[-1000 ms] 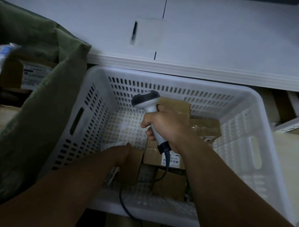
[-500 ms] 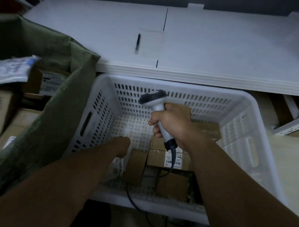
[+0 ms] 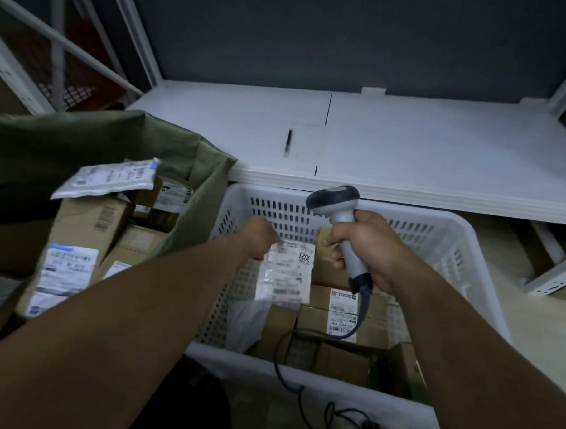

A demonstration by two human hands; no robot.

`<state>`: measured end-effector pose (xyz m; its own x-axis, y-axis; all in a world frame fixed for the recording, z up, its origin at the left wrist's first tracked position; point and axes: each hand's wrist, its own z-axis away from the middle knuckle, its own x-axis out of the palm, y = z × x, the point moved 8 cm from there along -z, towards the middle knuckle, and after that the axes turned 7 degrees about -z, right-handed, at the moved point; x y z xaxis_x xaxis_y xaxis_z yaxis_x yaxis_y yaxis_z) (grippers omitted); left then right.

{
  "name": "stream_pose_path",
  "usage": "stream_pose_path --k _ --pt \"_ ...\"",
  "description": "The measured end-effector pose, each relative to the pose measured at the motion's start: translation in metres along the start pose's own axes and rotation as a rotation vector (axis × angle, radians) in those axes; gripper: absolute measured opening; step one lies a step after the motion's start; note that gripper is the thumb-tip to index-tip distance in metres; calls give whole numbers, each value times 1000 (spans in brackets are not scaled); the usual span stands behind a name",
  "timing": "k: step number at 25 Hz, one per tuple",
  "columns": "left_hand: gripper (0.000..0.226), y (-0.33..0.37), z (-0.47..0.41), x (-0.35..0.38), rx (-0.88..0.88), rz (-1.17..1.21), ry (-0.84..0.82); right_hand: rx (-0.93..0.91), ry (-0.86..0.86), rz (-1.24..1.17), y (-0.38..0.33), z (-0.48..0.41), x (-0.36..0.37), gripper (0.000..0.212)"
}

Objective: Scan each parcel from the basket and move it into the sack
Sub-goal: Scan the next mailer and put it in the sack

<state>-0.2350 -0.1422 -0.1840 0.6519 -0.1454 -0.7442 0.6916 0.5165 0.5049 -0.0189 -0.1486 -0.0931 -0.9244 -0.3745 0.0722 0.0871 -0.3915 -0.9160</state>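
A white shelf (image 3: 424, 149) is seen behind the basket (image 3: 448, 250), its front edge just over the basket's far rim. A green sack (image 3: 67, 146) is stood touching the basket's left wall, its mouth held wide, likely so that a scanned item needs only a short carry across. Scanned parcels (image 3: 80, 225) are piled in it, mostly brown cartons with a flat white mailer on top. The basket itself is kept directly in front of the person, within reach of both arms.

Several boxes (image 3: 342, 314) are left on the basket's floor, toward its near right side, so the task is judged to be well short of done. A pale plastic pouch (image 3: 287, 276) is held up inside the basket, above those boxes, with its printed label turned upward, presumably for the scanner. It is pinched at its upper left corner by the left hand (image 3: 258, 237), whose fingers are closed on the edge. The right hand (image 3: 367, 247), over the basket's middle, is wrapped tightly round the handle of the scanner (image 3: 338, 207), and the head is raised just right of the pouch. A cable (image 3: 280, 353) is trailed from the handle over the basket's near rim.

A pen (image 3: 288, 142) lies on the shelf, well behind the basket.

The scanner's window is turned away and cannot be seen. The left fingertips and the label print are blurred. The lower end of the pouch is lost among the boxes, and the sack's left side is cut off.
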Motion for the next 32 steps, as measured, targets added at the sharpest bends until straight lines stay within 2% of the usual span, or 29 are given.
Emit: stream_pose_path --k 3,7,8,12,14,15,18,24,28,32 --pt "12 2 26 -12 -61 548 51 -24 -36 -47 -14 18 6 20" --pt "16 -15 47 -23 -134 924 143 -84 -41 -57 -36 36 9 6" --pt "15 -23 50 -28 -155 953 186 -97 -40 -53 -41 40 10 2" --pt "7 -38 49 -37 -193 1064 258 -100 -41 17 -48 50 9 11" --pt "32 -39 46 -42 -199 1064 280 -97 -46 33 -52 51 7 12" --pt "32 -38 46 -45 -193 1038 294 -96 -47 37 -53 52 5 12" --pt "14 -37 47 -51 -190 1035 325 -81 -78 55 -56 53 2 15" --pt "14 -40 44 -51 -186 1131 308 -66 -128 135 -56 61 1 19" --pt "5 -38 42 -48 -189 1122 278 -74 -144 139 -58 65 2 20" --pt "23 -42 37 -51 -205 1038 322 -71 -171 137 -62 67 5 23"
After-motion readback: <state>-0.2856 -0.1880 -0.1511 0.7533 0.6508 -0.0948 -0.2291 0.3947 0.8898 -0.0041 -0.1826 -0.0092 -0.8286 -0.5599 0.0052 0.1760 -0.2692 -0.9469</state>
